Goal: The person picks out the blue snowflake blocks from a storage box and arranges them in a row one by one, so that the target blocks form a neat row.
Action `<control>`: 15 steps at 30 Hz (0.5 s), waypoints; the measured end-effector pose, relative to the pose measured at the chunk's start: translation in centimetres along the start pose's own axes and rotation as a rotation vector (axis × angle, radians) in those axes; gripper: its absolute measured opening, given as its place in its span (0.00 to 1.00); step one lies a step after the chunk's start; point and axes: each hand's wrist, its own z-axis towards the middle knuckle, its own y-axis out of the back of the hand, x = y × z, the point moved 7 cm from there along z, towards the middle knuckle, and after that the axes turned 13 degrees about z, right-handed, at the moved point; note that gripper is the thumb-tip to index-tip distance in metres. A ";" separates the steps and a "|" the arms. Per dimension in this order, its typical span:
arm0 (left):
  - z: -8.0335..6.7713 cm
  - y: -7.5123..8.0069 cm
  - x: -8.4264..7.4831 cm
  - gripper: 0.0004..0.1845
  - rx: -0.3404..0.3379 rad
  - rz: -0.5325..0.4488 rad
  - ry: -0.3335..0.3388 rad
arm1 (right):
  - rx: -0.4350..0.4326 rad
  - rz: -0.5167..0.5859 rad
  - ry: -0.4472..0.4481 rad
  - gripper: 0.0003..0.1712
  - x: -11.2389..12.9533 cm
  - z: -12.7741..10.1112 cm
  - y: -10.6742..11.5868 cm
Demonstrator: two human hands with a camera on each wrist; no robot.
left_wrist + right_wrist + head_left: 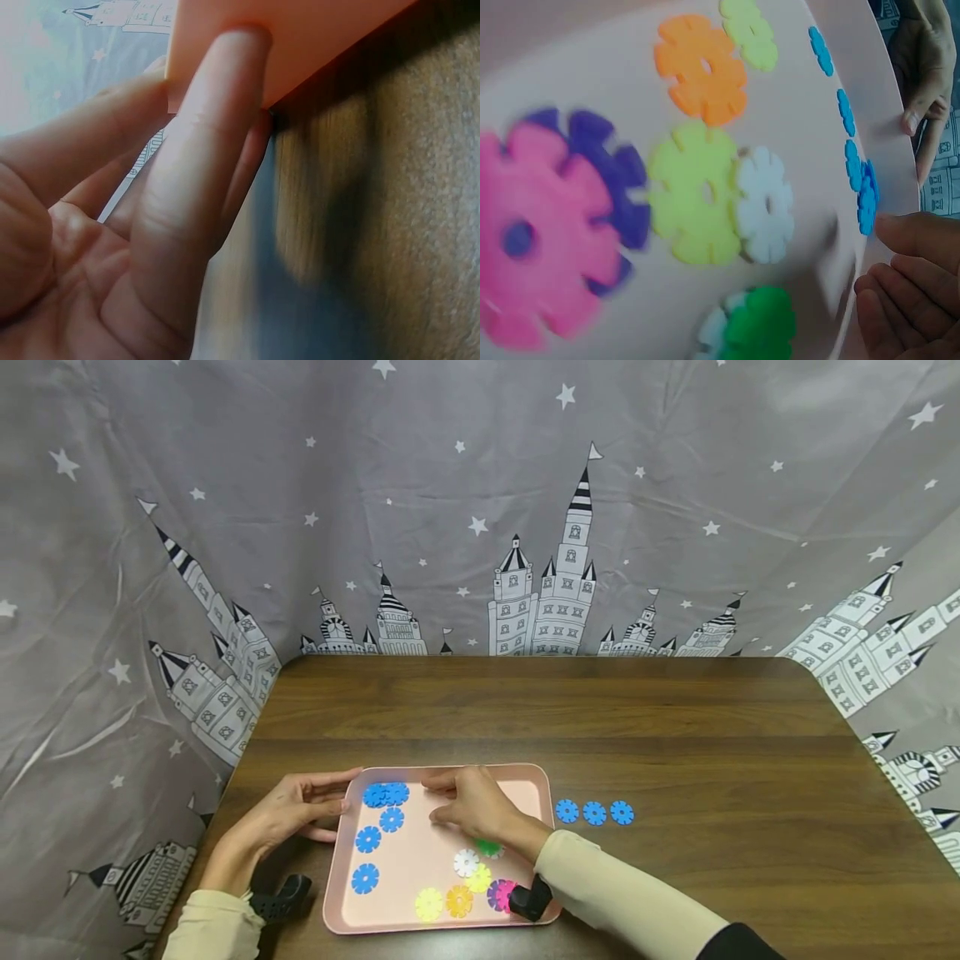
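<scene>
A pink tray [405,856] holds snowflake-shaped plastic discs. My left hand [281,814] is at its left side, straight fingers against the outer wall; in the left wrist view one finger [202,150] presses flat on that wall. Over the tray's middle hovers my right hand [480,802], fingers loosely bent and apart, nothing held. Left of it, blue discs [386,794] overlap near the far-left corner, and a few single ones [365,878] run down the left side. Outside the tray on the right, three blue discs [594,813] form a row.
Near the tray's front and right lie yellow [429,904], orange [459,901], white [466,862], green [761,330], and pink-over-purple discs [547,240]. My right forearm crosses the tray's right wall. The brown wooden table [712,760] extends right; a grey castle-print curtain [450,527] hangs behind.
</scene>
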 end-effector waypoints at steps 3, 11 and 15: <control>0.0 -0.2 0.0 0.34 0.013 -0.012 0.000 | 0.007 -0.027 0.002 0.26 0.1 0.3 -0.2; 0.0 -0.3 -0.2 0.34 0.018 -0.010 -0.005 | 0.031 -0.077 0.026 0.26 0.8 0.8 -1.1; -0.1 -0.4 -0.1 0.34 0.023 -0.014 -0.003 | 0.038 -0.100 0.044 0.26 1.2 1.1 -1.9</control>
